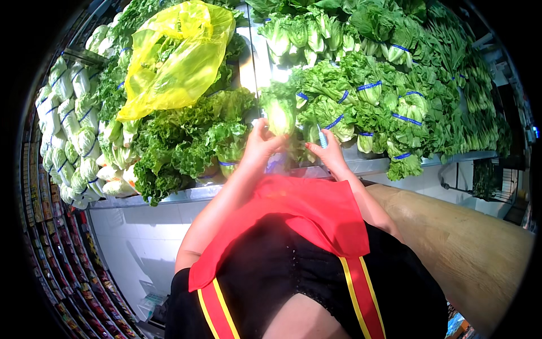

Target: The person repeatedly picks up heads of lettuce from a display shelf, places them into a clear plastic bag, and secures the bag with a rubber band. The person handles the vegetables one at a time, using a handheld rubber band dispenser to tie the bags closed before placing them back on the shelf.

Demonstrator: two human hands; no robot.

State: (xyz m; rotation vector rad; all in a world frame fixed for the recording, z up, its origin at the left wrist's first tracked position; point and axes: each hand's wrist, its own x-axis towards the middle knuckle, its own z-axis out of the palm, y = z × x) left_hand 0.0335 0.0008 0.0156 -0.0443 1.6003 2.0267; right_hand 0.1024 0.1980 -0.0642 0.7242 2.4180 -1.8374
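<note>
My left hand point(264, 142) grips a pale green leafy head point(281, 112) by its base, leaves pointing away from me. It looks like a small cabbage or lettuce and is slightly blurred. A thin tool with a light-blue handle point(323, 138), perhaps a small knife, is in my right hand point(329, 151), held between thumb and fingers. Its tip is hard to make out. Both hands are over the front edge of the metal display counter point(372, 166). Beside the right hand lies a dark green leafy piece point(311, 135), partly blurred.
Curly lettuce point(199, 140) is heaped on the left, under a yellow plastic bag point(178, 63). Napa cabbages point(67, 114) with blue bands stack farther left. Banded lettuces point(372, 95) fill the right side. A wood-look surface point(457, 237) stands at my right; packed shelves point(63, 262) line the left.
</note>
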